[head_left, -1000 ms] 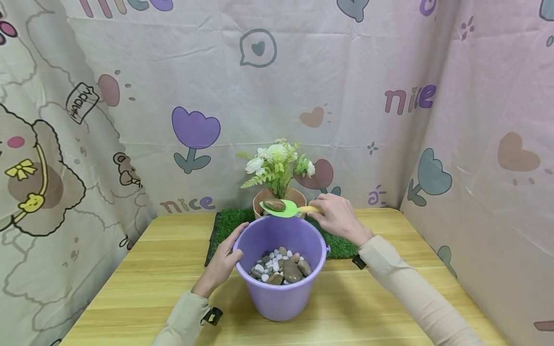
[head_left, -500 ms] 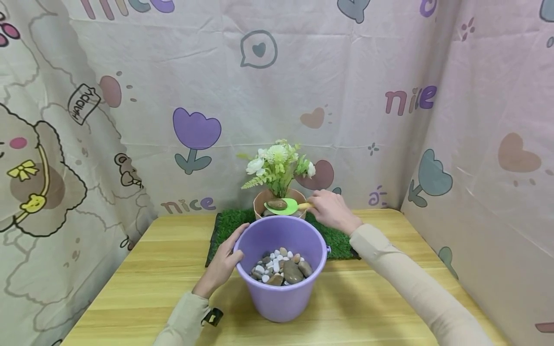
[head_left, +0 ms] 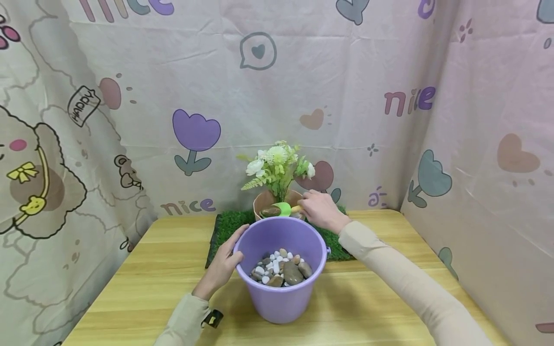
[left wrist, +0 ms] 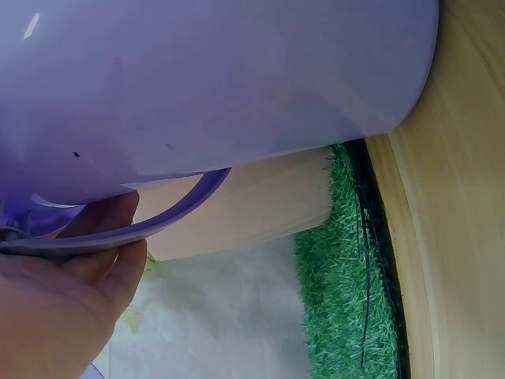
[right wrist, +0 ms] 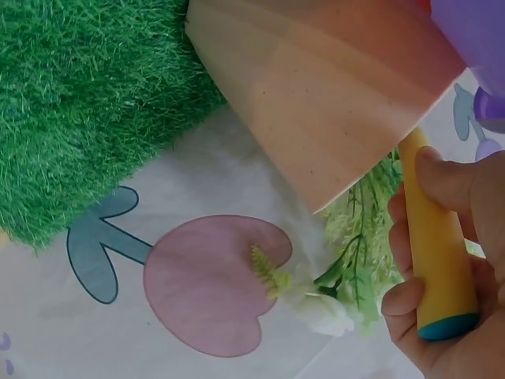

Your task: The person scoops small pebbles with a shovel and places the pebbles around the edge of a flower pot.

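A curtained-off nook: cartoon-printed cloth (head_left: 277,96) hangs behind and on both sides of the wooden table (head_left: 164,264).

The wood-grain worktop (head_left: 130,288) carries an upright purple bucket (head_left: 281,302) and, behind the bucket, a green grass-like mat (head_left: 229,222).

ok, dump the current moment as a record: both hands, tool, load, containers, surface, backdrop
left hand: holds purple bucket at the rim
right hand: grips yellow handle of green trowel
trowel load: brown stone
trowel position: at flower pot mouth; contact unclear
bucket contents: mixed white, grey and brown stones
pot contents: white flowers with greenery; base partly hidden
pot location: behind bucket, on green turf mat
surface: wooden table
backdrop: printed cloth
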### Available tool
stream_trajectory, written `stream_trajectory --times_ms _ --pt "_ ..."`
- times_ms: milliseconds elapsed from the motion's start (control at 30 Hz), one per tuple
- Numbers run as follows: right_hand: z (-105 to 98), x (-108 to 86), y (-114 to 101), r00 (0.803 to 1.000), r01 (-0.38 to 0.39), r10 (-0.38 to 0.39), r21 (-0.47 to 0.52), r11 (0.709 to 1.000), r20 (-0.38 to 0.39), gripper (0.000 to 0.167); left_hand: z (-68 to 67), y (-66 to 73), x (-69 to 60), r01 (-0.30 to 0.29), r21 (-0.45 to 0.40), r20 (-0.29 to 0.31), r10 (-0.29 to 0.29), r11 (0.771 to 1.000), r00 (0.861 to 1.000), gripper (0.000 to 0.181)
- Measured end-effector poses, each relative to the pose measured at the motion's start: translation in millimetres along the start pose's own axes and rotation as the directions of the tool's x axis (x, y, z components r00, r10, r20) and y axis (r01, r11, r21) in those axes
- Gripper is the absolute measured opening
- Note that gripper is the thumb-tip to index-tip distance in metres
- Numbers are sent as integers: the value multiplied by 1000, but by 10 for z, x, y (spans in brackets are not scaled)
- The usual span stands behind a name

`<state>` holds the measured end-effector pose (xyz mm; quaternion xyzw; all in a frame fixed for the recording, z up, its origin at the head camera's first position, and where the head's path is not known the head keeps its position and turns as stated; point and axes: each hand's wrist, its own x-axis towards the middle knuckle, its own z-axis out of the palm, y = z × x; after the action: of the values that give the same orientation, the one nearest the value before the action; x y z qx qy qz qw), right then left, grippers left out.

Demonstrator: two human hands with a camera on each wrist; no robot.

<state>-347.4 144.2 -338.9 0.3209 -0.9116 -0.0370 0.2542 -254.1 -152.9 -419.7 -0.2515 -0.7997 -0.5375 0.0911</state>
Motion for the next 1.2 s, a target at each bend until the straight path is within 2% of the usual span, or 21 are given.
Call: stream_trajectory --times_ms 167,433,600,733,933,1200 --pt "3 20 -32 999 41 -42 -48 998 -21 5 4 13 -2 4 -5 2 -4 1000 1000 73" --pt "-44 10 7 994 66 -72 -70 995 -84 6 13 18 3 4 -6 3 -4 1000 1000 73" --pt "-76 9 25 993 74 -80 -66 995 -90 5 16 17 3 15 -9 -5 -15 1000 1000 73" --pt "-81 -18 41 995 52 -57 -54 997 -83 7 18 10 -4 15 -12 -9 -15 1000 1000 73" --pt "-56 -70 87 998 -26 27 12 1000 -61 13 16 11 -9 9 -9 -5 -9 1000 1000 72" --pt "-38 -120 152 993 -103 107 90 991 -49 22 14 15 -7 6 -4 -9 -6 1000 1000 72"
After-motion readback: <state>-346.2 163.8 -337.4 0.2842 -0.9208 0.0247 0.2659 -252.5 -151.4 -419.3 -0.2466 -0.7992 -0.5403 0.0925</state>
